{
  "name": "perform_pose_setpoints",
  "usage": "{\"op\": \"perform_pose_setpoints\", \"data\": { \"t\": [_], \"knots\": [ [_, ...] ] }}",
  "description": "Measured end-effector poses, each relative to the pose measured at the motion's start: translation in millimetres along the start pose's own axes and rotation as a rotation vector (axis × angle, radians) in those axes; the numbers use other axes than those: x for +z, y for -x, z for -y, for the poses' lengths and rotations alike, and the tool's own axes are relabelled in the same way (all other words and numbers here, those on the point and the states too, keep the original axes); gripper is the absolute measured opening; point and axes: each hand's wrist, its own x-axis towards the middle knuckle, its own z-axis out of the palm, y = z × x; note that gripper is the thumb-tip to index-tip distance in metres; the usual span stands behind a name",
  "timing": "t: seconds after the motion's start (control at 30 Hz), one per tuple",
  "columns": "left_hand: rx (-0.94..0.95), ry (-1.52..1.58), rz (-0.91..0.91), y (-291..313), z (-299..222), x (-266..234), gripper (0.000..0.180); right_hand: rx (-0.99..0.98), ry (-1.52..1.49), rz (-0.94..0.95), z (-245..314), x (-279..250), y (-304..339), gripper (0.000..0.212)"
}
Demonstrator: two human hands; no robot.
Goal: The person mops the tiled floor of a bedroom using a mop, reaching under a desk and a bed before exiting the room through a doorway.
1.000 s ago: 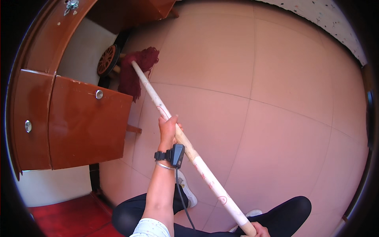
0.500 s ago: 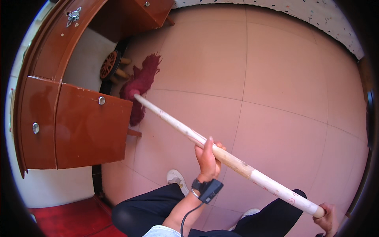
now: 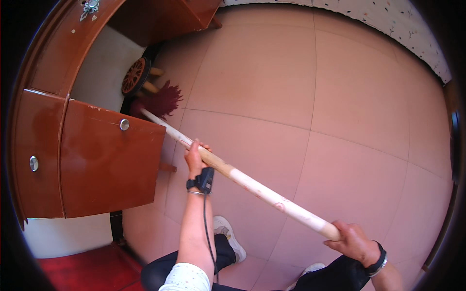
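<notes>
A mop with a long pale wooden handle [image 3: 264, 193] slants across the floor from lower right to upper left. My left hand [image 3: 196, 156] is wrapped round the handle partway down. My right hand [image 3: 355, 241] grips its upper end at the lower right. The dark red mop head [image 3: 162, 100] lies on the tiles beside a small round stool [image 3: 136, 76], under the desk's opening. Part of the mop head is hidden behind the desk's drawer cabinet [image 3: 111, 162].
The reddish-brown wooden desk [image 3: 53, 63] with metal knobs takes up the left side. A red surface [image 3: 87, 266] lies at the lower left. Patterned cloth [image 3: 383, 24] hangs along the far right edge. Beige floor tiles [image 3: 252, 72] spread between. My shoes [image 3: 230, 237] stand near the lower edge.
Both hands have moved left, pushing the mop head deeper under the desk, close to the stool. My right hand has come further into view. The view has shifted slightly.
</notes>
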Motion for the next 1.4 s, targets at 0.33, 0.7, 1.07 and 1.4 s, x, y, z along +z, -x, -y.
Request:
{"op": "perform_pose_setpoints", "data": {
  "t": [0.33,0.7,1.07,1.4],
  "knots": [
    [0.021,0.031,-0.062,38,26,-8,0.014,0.027,-0.024,0.068,-26,-17,16,0.027],
    [-0.091,0.159,-0.176,211,90,101,0.015,0.258,0.238,-0.423,-144,-58,139,0.01],
    [-0.192,0.084,0.246,227,108,190,0.028,0.318,-0.225,-0.369,-150,-24,221,0.025],
    [-0.32,0.161,0.353,47,28,194,0.017,-0.061,-0.205,-0.432,8,13,47,0.059]
  ]
}}
